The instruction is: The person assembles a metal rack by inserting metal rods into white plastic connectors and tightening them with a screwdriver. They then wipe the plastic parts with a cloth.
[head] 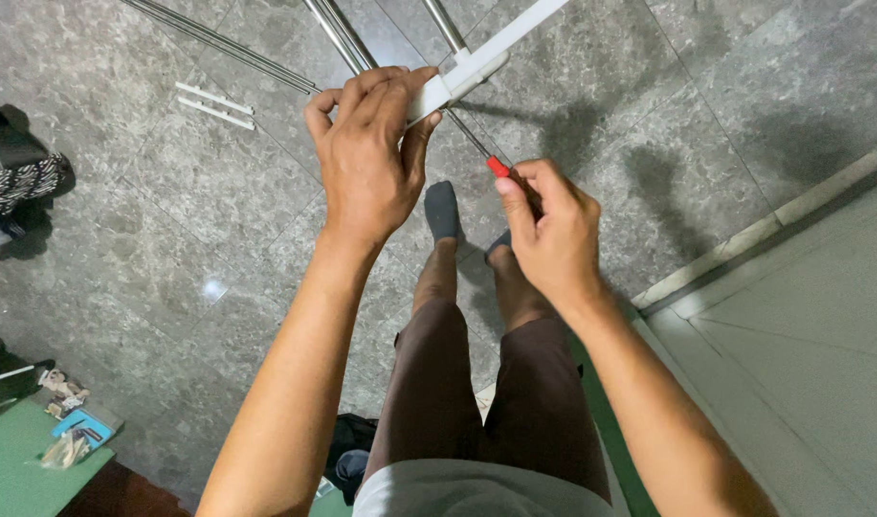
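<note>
Turning a screwdriver (pixel 491 163) into a white bar (pixel 477 62) held up over the gray floor (pixel 706 115).
Left hand (pixel 366 153) grips the bar tight; right hand (pixel 548 230) squeezes the red handle. A slipping tip could poke the left fingers.

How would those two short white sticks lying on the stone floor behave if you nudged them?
The two white sticks look thin and straight, so probably stiff and light. On the polished floor tiles they would likely slide easily. Whether they are round enough to roll is hard to tell.
</note>
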